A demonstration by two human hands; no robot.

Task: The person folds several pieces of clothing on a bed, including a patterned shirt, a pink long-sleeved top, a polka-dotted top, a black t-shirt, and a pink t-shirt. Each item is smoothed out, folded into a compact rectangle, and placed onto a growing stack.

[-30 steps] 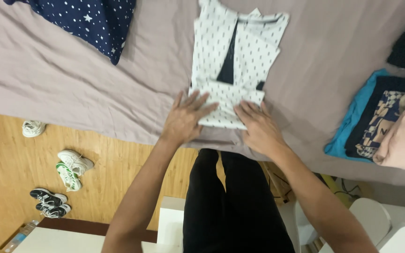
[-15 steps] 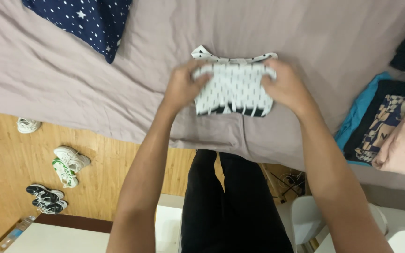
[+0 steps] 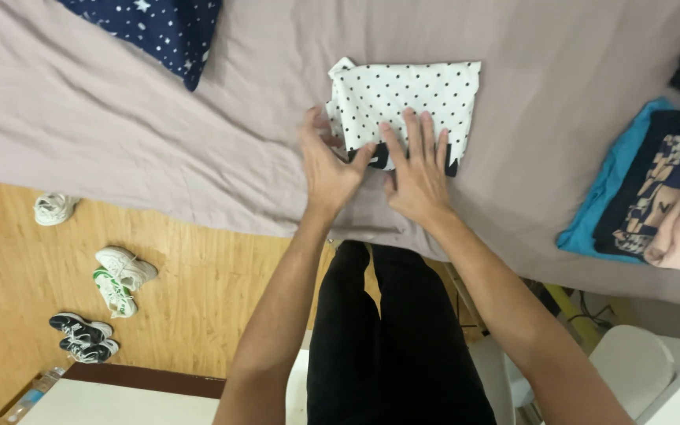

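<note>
A white garment with black dots (image 3: 411, 98), folded into a compact rectangle with a dark hem at its near edge, lies on the grey-mauve bedsheet (image 3: 135, 142). My right hand (image 3: 417, 169) rests flat on its near edge, fingers spread. My left hand (image 3: 328, 161) touches the garment's near left corner, thumb toward the hem, fingers apart. Neither hand grips the cloth.
A navy star-print cloth (image 3: 155, 27) lies at the far left of the bed. A stack of folded clothes (image 3: 651, 201), blue, dark and pink, sits at the right. Several shoes (image 3: 116, 275) lie on the wooden floor at left. White furniture (image 3: 655, 378) stands at lower right.
The garment, first laid out long, was folded up away from me by both hands. It now lies as a short rectangle and my hands have come back to press its near edge.
</note>
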